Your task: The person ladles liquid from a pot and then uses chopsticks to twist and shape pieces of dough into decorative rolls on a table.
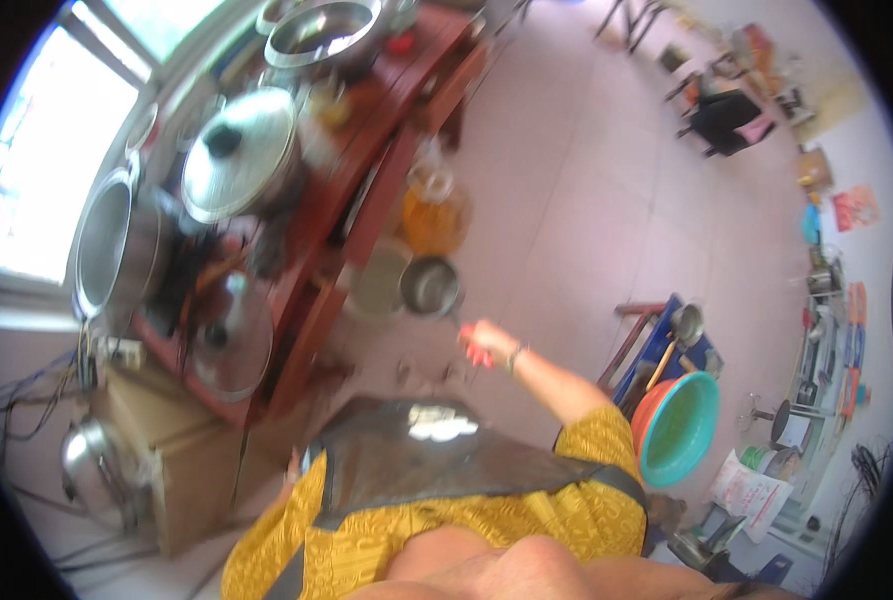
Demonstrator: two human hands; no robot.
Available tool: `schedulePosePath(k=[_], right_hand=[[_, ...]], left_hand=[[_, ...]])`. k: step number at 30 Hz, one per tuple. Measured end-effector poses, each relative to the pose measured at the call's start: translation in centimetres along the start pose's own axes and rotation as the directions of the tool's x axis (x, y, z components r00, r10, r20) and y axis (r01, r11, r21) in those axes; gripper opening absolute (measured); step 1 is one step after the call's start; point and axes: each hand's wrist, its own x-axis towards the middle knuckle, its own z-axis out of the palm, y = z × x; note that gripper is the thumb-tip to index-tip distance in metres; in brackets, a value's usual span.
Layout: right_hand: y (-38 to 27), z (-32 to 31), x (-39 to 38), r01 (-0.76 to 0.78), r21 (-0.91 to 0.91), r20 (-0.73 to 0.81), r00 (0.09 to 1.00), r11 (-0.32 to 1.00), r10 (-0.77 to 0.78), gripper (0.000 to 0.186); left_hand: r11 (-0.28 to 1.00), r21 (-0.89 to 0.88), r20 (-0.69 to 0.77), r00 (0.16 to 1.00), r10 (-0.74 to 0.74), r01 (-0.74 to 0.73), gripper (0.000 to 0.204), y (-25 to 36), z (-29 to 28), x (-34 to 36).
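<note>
My right hand [488, 344] is closed on the red handle of a small steel pot [429, 287], held out ahead of me above the floor. Beside the pot sit a pale tub [374, 280] and a large clear container of orange liquid [436, 222]. My left hand [292, 464] is low at the left edge of my dark apron [376, 465], mostly hidden behind it, so its fingers cannot be made out.
A red wooden table [381, 150] on the left carries lidded pots [238, 150]. A cardboard box [181, 480] stands at lower left. On the right are nested teal and orange basins [681, 430] beside a blue stand [656, 330], plus a dark chair [721, 120] farther back.
</note>
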Motion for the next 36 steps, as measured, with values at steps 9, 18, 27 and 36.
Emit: schedulePosePath(k=[9, 18, 27, 36], right_hand=[[-0.4, 8.2, 19.3, -0.038, -0.012, -0.001, 0.999, 0.999, 0.038, 0.028], [7.6, 12.3, 36.9, 0.163, -0.467, 0.031, 0.985, 0.869, -0.169, 0.026], [1.6, 7.9, 26.9, 0.048, -0.671, -0.025, 0.996, 0.74, -0.088, 0.026], [2.7, -9.6, 24.9, 0.101, -0.569, 0.147, 0.989, 0.816, -0.02, 0.018]], left_hand=[[0.99, -0.001, 0.023, 0.99, -0.141, 0.141, 0.058, -1.1, -1.9, -0.1], [0.982, 0.147, 0.119, 0.983, -0.138, 0.12, 0.054, 6.3, -1.9, 8.5], [0.973, 0.218, 0.202, 0.979, 0.028, -0.073, 0.05, 21.0, 4.1, 14.0], [0.906, 0.312, 0.33, 0.927, 0.179, -0.286, 0.046, 43.3, 21.1, 10.9]])
